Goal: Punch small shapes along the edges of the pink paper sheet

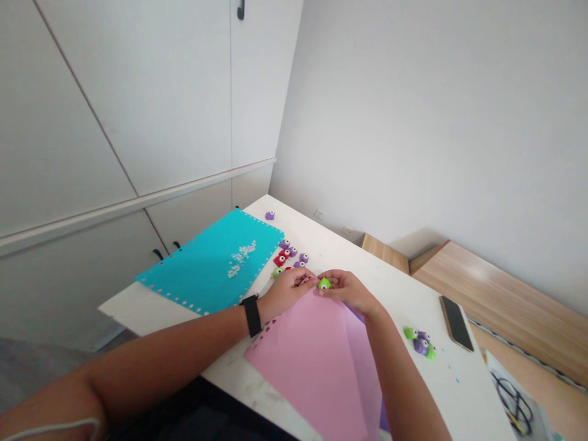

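A pink sheet of paper [307, 361] lies in front of me, with a row of punched holes along its left edge. My left hand [290, 286] pinches the far edge of that sheet. In my right hand [345, 289] is a green craft punch [324, 283], its fingers wrapped round it at the sheet's far corner. Whether the paper sits inside the punch's slot I cannot tell. Beneath the pink sheet a purple sheet [384, 416] shows at the right. Several purple, red and green punches [281, 260] stand just beyond my left hand.
A blue sheet [202, 257] with punched edges lies at the left, bearing small white cut-outs [241, 257]. Another purple punch [270, 215] stands near the far corner. At the right are several more punches [421, 346] and a phone [456, 323]. Cabinets and a wall border the white table [390, 275].
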Tool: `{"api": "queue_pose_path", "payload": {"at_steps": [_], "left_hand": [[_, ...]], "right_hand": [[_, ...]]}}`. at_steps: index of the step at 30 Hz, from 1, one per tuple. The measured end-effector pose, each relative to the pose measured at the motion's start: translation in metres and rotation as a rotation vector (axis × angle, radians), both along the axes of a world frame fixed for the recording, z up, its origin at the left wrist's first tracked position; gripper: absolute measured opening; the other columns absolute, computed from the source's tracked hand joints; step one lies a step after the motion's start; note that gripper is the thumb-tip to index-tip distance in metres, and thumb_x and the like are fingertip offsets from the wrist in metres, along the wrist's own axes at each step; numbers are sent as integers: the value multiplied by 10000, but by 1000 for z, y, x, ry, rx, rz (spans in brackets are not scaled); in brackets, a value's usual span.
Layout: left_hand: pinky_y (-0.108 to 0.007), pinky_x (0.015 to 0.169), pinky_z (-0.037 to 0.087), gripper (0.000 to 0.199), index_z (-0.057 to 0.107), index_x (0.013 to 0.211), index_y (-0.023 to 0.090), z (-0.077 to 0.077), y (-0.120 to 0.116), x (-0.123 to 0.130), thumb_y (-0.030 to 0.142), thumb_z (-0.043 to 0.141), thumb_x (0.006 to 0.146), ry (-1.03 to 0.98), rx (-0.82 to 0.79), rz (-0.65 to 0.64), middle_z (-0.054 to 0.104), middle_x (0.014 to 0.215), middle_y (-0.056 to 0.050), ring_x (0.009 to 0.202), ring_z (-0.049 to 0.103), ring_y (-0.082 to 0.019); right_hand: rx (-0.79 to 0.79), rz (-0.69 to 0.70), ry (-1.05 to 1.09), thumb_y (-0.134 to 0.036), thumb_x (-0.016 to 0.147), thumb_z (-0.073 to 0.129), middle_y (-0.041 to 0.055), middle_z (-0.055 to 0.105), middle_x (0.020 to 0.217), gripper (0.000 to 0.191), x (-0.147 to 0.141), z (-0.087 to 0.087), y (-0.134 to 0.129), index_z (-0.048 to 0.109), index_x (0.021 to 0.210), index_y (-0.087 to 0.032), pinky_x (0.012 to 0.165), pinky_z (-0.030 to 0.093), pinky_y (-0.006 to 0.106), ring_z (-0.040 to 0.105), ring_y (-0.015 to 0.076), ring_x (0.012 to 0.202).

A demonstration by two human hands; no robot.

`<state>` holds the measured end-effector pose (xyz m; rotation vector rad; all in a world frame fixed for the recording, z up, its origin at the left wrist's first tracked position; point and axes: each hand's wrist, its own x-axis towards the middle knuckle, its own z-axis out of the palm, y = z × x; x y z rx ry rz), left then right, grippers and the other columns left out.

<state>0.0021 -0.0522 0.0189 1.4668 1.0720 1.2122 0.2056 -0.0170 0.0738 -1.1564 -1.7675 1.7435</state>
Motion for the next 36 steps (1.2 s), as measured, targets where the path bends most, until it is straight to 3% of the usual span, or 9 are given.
{"api": "queue_pose_path", "payload": {"at_steps": [6,15,36], "left_hand": [[-274,706,505,337,740,914,169,-1,2,-1,481,614,911,-28,-10,-24,750,892,-57,809,673,-193],[-292,749,528,321,758,941,172,-2,2,-2,456,609,924,-24,-8,-51,762,913,-64,844,694,-208],[-299,742,530,285,763,925,169,-2,4,-2,426,642,907,-47,-18,-51,770,935,-72,842,702,-214]], "right_hand": [[-12,-1,-1,-454,662,871,32,718,945,577,3,-1,1,688,1150,-208,814,515,341,661,190,860],[-62,10,39,-405,682,868,34,715,933,413,1,-5,0,730,997,-176,800,478,300,634,158,807],[-42,-13,39,-449,701,846,22,689,899,410,0,0,-6,726,990,-184,782,457,296,598,161,793]]}}
